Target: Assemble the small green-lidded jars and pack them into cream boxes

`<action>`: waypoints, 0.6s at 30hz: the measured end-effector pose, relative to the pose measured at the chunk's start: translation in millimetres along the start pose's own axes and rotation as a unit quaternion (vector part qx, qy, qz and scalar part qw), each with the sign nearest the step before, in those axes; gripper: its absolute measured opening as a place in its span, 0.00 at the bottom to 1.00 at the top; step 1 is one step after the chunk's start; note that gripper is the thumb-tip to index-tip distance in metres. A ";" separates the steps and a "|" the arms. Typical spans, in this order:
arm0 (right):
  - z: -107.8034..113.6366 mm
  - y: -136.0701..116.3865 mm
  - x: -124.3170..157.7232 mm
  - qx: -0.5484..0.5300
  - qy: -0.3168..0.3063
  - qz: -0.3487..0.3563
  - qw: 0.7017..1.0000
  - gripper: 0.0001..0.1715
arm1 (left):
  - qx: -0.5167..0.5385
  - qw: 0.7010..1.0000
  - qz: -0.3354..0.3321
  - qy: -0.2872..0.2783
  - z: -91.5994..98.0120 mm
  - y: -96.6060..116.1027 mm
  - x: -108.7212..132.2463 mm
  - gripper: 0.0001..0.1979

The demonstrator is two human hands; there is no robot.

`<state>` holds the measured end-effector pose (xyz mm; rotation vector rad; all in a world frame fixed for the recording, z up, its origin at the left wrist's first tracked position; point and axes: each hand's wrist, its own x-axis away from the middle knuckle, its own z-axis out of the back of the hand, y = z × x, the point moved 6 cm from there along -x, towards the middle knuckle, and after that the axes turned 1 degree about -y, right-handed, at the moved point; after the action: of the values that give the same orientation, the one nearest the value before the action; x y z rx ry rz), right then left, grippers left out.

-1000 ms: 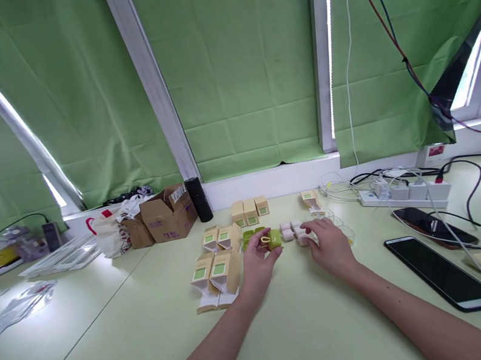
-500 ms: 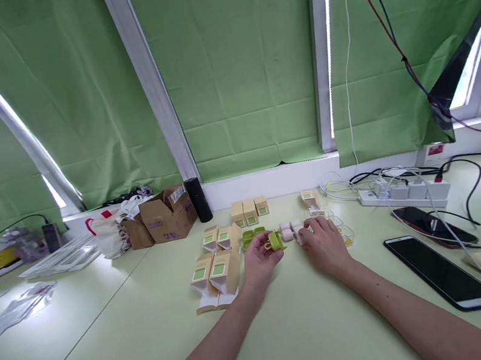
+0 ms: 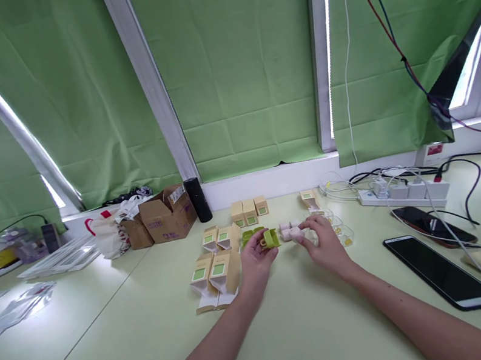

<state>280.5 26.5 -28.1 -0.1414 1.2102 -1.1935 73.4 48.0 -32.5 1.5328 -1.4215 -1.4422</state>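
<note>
My left hand (image 3: 254,262) is closed on a small green case (image 3: 269,238) with a yellow loop, held just above the table. My right hand (image 3: 324,241) pinches a small pale pink block (image 3: 295,233), lifted off the table near the green case. More pink blocks (image 3: 284,227) lie just behind, between the two hands. Other green cases (image 3: 249,236) sit behind my left thumb. Small tan cartons with green labels (image 3: 216,267) stand left of my left hand, and a row of three (image 3: 250,210) stands further back.
Two phones (image 3: 444,278) lie at the right, with a white power strip (image 3: 402,194) and tangled cables behind them. A brown cardboard box (image 3: 169,214), a black cylinder (image 3: 198,199) and bags sit at the back left. Clear plastic trays (image 3: 340,232) lie beyond my right hand.
My right hand has closed on a pink block and lifted it toward the green case. My left hand has raised and turned the green case slightly.
</note>
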 end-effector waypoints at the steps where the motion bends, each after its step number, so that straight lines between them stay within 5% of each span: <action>1: -2.3 2.6 0.6 -0.091 0.000 -0.038 0.995 0.14 | -0.001 1.000 -0.002 -0.001 -0.3 0.6 0.3 0.30; 5: -23.5 6.5 8.9 -0.417 -0.031 -0.200 0.886 0.23 | -0.008 1.000 -0.011 -0.005 -0.9 1.7 1.2 0.29; 8: -32.6 0.1 15.1 -0.523 -0.042 -0.254 0.812 0.24 | -0.008 1.000 -0.014 -0.008 -0.7 0.9 1.4 0.29; 11: -33.6 -5.2 18.0 -0.545 -0.047 -0.267 0.794 0.22 | -0.008 1.000 -0.016 -0.015 -0.7 0.1 1.4 0.29; 18: -30.5 -12.7 18.1 -0.544 -0.072 -0.242 0.800 0.27 | -0.013 0.999 -0.026 -0.029 -2.4 1.7 2.0 0.29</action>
<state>246.8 21.9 -44.3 -1.4520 1.6453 -0.7213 74.8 45.1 -31.0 1.5338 -1.3988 -1.5420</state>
